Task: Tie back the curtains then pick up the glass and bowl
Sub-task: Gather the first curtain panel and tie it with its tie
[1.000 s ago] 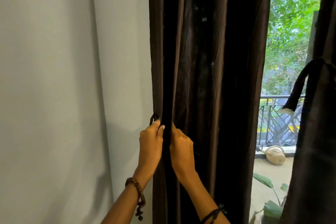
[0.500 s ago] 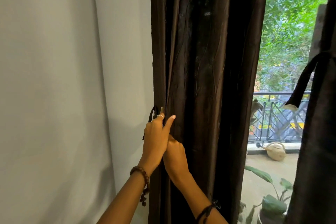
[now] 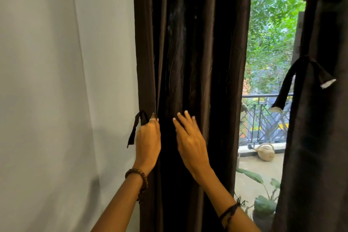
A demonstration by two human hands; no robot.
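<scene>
A dark brown curtain (image 3: 190, 47) hangs loose in front of me beside the white wall. A dark tie-back strap (image 3: 134, 129) dangles at the curtain's left edge. My left hand (image 3: 147, 141) holds that edge with curled fingers, right next to the strap. My right hand (image 3: 190, 137) lies flat on the folds with its fingers spread and straight. At the right, a second dark curtain (image 3: 320, 137) is gathered by a knotted tie (image 3: 301, 75). No glass or bowl is in view.
A white wall (image 3: 56, 81) fills the left. Between the curtains an opening shows a balcony with a black railing (image 3: 263, 117), a beige watering can (image 3: 264, 151), potted plants (image 3: 263, 203) and trees beyond.
My right hand has come out from the fold beside my left hand and moved right, its fingers now spread on the curtain. The left hand has stayed at the curtain's edge.
</scene>
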